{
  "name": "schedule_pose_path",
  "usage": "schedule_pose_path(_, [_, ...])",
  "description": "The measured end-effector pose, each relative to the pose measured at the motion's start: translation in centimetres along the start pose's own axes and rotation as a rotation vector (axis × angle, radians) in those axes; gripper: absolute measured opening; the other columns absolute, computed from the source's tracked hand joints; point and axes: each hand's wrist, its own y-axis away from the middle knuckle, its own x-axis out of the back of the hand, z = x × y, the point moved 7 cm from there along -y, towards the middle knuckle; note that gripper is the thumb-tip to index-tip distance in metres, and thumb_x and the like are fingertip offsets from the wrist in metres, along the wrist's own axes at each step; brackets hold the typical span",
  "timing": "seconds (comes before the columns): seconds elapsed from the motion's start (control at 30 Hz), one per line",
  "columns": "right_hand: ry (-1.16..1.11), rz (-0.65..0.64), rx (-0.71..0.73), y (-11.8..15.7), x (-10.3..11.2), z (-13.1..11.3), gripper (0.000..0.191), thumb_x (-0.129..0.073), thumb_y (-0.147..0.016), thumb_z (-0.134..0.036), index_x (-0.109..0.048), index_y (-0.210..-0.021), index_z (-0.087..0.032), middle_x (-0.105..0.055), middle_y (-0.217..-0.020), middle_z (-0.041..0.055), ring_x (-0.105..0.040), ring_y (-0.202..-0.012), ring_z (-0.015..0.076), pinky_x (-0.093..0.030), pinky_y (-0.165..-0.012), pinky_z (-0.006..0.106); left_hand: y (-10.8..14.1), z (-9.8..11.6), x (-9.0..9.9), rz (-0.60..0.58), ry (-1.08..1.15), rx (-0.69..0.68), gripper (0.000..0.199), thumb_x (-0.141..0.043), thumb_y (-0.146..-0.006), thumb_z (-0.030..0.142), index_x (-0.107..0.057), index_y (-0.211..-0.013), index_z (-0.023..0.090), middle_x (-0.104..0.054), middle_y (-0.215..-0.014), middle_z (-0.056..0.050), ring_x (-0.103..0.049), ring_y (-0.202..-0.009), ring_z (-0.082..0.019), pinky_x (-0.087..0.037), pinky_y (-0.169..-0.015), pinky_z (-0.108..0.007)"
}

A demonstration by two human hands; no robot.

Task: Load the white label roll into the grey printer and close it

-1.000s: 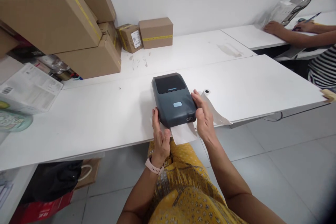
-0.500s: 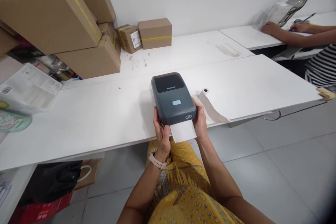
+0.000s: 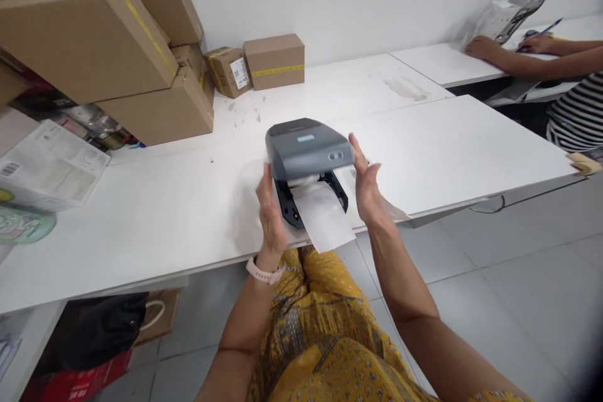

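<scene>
A dark grey label printer sits near the front edge of the white table, its lid tilted up at the front. Under the lid the black base shows, and a strip of white label paper runs out over the table edge. My left hand has its straightened fingers against the lid's left edge. On the other side, the fingertips of my right hand touch the lid's right edge, thumb apart. Both hands bear the lid between them; some fingertips are hidden.
Cardboard boxes are stacked at the left, with two smaller boxes by the wall. A paper strip lies partly behind my right hand. Another person's hands rest on the far right table, one with a pen.
The printer's lid has swung up at its front, baring the base and more of the paper. My hands have moved from the printer's lower sides up along the lid, farther apart.
</scene>
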Motion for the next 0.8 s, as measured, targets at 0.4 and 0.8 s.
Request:
schedule_pose_path(0.4, [0.23,-0.035,0.242,-17.9,-5.2,-0.4,0.096,-0.003,-0.093,-0.087,0.008,-0.17,-0.03,-0.014,-0.18,0.0029,-0.017,-0.166,0.0285,-0.022,-0.135,0.051,-8.7,-9.2,-0.2,0.009,0.083,0.34,0.079,-0.067,-0.089,0.065,-0.049,-0.153,0.023,-0.056,-0.157,-0.015,-0.052,-0.149,-0.029,-0.04,-0.124,-0.043])
schedule_pose_path(0.8, [0.305,-0.072,0.271,-10.6,-2.6,-4.2,0.053,-0.049,-0.101,-0.061,-0.061,-0.138,-0.024,-0.065,-0.139,0.0159,-0.058,-0.133,0.0369,-0.044,-0.118,0.057,-7.2,-8.1,-0.1,0.041,0.005,0.342,0.072,-0.078,-0.084,0.048,-0.053,-0.147,0.023,-0.054,-0.159,-0.017,-0.059,-0.142,-0.031,-0.047,-0.12,-0.048])
